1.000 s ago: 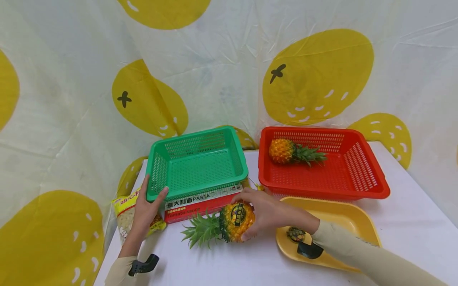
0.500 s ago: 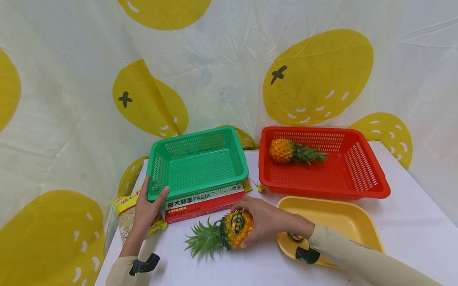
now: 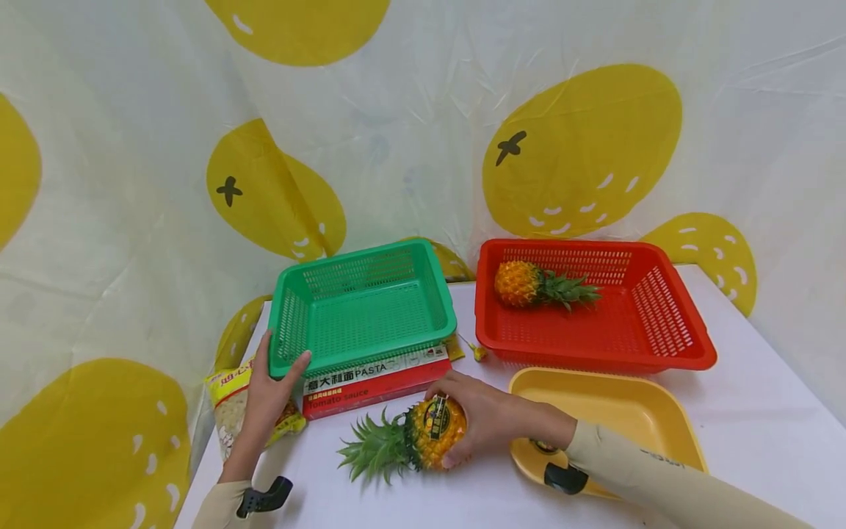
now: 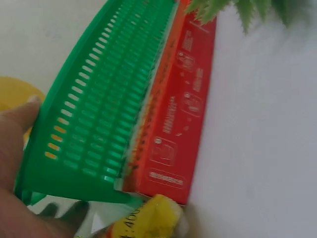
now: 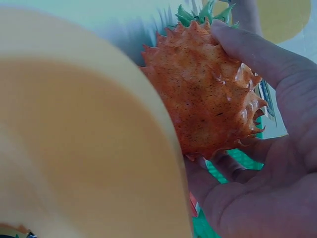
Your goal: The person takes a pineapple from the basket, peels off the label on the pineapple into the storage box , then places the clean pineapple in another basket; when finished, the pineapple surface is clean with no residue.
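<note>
Green basket (image 3: 370, 312) is pinched at seven o'clock by the left hand (image 3: 267, 397), presumably for steadiness, while the half-curled right hand (image 3: 492, 417) grips the labelled pineapple (image 3: 423, 442), clear of its nine-o'clock crown (image 3: 375, 447).

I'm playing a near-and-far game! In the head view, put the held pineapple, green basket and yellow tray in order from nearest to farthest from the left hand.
1. Green basket: its corner touches the left hand.
2. Pineapple: to the right, in the right hand.
3. Yellow tray: farther right, past the pineapple.
</note>
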A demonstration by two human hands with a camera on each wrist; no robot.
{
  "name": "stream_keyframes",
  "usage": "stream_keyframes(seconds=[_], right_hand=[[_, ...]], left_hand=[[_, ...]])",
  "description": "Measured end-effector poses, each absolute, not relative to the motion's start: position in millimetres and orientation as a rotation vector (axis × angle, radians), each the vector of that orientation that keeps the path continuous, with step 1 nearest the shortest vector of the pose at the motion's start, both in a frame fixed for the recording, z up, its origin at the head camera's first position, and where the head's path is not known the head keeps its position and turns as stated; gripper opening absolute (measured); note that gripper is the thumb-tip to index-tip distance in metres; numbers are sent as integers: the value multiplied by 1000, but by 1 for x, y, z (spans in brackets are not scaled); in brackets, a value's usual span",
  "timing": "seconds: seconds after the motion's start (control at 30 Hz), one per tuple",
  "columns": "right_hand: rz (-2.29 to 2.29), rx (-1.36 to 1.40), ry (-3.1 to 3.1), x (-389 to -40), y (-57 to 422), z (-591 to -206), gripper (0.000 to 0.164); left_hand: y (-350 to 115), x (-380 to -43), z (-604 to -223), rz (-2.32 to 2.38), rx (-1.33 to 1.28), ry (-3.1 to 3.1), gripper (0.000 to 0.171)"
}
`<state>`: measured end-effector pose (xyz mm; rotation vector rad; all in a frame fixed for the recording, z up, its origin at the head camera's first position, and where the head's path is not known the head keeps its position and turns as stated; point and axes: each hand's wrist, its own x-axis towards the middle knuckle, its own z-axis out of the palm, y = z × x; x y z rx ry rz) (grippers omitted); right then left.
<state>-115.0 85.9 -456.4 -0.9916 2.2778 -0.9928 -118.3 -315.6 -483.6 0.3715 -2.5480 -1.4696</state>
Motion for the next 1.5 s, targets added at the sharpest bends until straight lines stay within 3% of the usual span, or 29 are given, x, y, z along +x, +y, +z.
stream_keyframes(seconds=[0.13,0.43,0.83,1.13,1.5], right_hand=[[-989,-980,2285,-114,86,-455,80],[-990,-988,2300,-111,86,-454,84],[-1005,-973,2309,-109,86,-457,84],[-1001,-955,2308,-107,85,-457,84],[-1017,-966,2320,-105,86,-456,85]], left_hand=[[-314,-118,-487,-1273,293,-2434,106],[-306,-110,-471,-958,-17,-2264,92],[-250,-76,-418,-1090,-530,-2029,51],[-228,-62,-451,-1080,-686,-2372,56],[-210,-48,-474,-1034,-732,-2701,88]])
